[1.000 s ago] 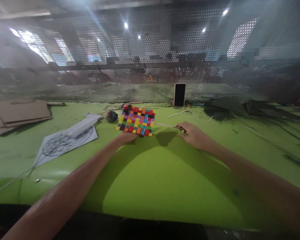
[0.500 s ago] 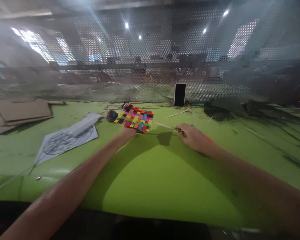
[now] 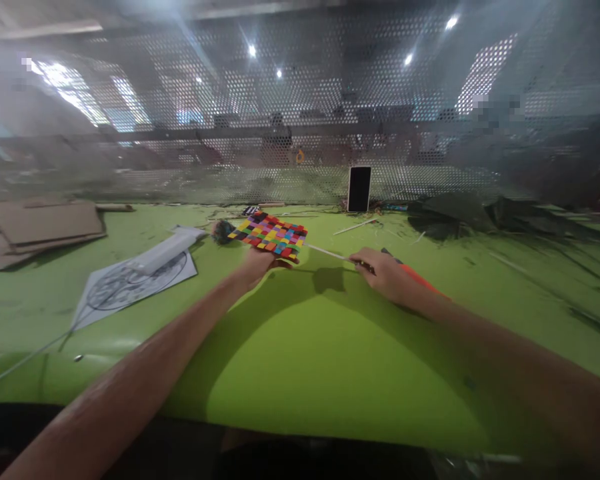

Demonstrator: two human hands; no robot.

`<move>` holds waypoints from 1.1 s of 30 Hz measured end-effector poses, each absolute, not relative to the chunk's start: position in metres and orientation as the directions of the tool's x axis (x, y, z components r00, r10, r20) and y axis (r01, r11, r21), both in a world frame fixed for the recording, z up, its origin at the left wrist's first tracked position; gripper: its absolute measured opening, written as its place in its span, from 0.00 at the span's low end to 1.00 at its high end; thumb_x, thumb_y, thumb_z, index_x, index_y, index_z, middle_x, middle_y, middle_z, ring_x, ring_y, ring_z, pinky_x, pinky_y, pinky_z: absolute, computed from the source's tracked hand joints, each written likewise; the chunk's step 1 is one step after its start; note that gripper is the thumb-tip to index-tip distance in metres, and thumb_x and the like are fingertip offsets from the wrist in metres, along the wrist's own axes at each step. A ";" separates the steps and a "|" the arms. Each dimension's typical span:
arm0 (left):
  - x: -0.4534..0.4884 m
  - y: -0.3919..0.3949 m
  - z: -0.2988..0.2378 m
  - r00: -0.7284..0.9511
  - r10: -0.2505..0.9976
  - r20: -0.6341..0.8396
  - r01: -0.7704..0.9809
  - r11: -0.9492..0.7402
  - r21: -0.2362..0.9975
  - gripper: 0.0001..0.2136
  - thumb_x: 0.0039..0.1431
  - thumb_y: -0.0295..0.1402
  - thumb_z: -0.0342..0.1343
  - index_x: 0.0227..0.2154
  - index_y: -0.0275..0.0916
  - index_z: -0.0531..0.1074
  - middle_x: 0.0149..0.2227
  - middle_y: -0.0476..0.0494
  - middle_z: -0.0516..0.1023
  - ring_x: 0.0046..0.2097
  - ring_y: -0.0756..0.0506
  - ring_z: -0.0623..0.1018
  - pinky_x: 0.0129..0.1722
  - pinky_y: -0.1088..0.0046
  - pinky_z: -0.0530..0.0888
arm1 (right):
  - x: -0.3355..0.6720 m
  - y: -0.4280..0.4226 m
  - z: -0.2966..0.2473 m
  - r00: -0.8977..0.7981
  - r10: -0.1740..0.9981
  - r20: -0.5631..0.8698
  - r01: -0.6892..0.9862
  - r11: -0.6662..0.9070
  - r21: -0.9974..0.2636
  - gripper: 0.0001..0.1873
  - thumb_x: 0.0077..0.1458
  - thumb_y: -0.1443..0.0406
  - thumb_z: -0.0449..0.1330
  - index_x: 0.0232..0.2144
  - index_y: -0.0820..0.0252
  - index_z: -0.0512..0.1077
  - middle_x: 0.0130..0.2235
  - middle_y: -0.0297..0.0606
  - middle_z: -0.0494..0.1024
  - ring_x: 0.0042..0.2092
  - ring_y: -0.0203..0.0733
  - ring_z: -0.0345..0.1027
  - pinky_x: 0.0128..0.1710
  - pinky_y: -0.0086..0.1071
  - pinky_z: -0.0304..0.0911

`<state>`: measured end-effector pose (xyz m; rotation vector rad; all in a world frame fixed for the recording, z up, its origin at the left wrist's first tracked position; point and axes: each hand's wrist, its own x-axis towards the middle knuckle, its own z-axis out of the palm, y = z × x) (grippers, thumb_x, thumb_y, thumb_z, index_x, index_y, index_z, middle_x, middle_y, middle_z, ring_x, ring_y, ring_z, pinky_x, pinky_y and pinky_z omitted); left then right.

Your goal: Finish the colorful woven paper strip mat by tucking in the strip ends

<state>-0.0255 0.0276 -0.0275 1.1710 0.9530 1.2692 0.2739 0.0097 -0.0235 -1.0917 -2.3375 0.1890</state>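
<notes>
My left hand (image 3: 258,263) grips the near edge of a multicoloured woven checkered mat (image 3: 270,235) and holds it tilted almost flat above the green table (image 3: 300,347). My right hand (image 3: 384,269) is closed in a pinch on a thin pale stick (image 3: 330,253) that points left toward the mat. An orange-handled tool (image 3: 416,278) lies under or beside my right hand; whether the hand holds it I cannot tell.
A dark ball of yarn (image 3: 223,231) lies left of the mat. A printed paper sheet (image 3: 130,280) and cardboard pieces (image 3: 40,224) lie at the left. A black phone (image 3: 359,189) stands against the perforated screen. Dark leaves (image 3: 480,217) pile at the right.
My left hand has tipped the mat from facing me to nearly flat and moved it slightly away. My right hand lifted a little with the stick, uncovering the orange-handled tool.
</notes>
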 end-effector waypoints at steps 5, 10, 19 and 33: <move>-0.029 0.027 -0.027 0.198 0.977 0.075 -0.272 -0.019 0.962 0.16 0.46 0.24 0.67 0.39 0.36 0.75 0.43 0.36 0.80 0.46 0.36 0.81 0.40 0.60 0.80 | 0.267 0.005 -0.021 -0.472 0.788 0.397 0.636 0.615 -0.465 0.15 0.61 0.67 0.53 0.46 0.59 0.77 0.44 0.46 0.80 0.44 0.48 0.72 0.46 0.43 0.67; -0.042 0.031 -0.022 0.319 0.936 0.146 -0.351 -0.027 0.936 0.17 0.44 0.25 0.71 0.39 0.39 0.77 0.49 0.41 0.78 0.49 0.40 0.80 0.47 0.59 0.79 | 0.251 -0.015 -0.011 -0.525 0.787 0.324 0.543 0.603 -0.585 0.16 0.61 0.67 0.52 0.46 0.61 0.77 0.46 0.47 0.80 0.45 0.46 0.72 0.46 0.40 0.66; -0.041 0.036 -0.022 0.105 0.991 0.085 -0.338 -0.045 0.940 0.08 0.46 0.24 0.69 0.32 0.35 0.79 0.33 0.44 0.82 0.35 0.47 0.81 0.35 0.71 0.80 | 0.246 -0.023 -0.008 -0.404 0.914 0.031 0.360 0.191 -0.913 0.15 0.59 0.66 0.56 0.46 0.66 0.76 0.24 0.31 0.67 0.21 0.30 0.52 0.21 0.28 0.47; -0.034 0.031 -0.019 0.085 0.993 0.081 -0.290 -0.053 0.956 0.16 0.43 0.24 0.70 0.36 0.35 0.73 0.33 0.46 0.79 0.31 0.49 0.79 0.29 0.74 0.78 | 0.247 -0.014 -0.016 -0.388 0.908 -0.161 0.166 -0.103 -0.981 0.11 0.53 0.68 0.61 0.40 0.65 0.76 0.25 0.31 0.67 0.20 0.27 0.49 0.18 0.27 0.42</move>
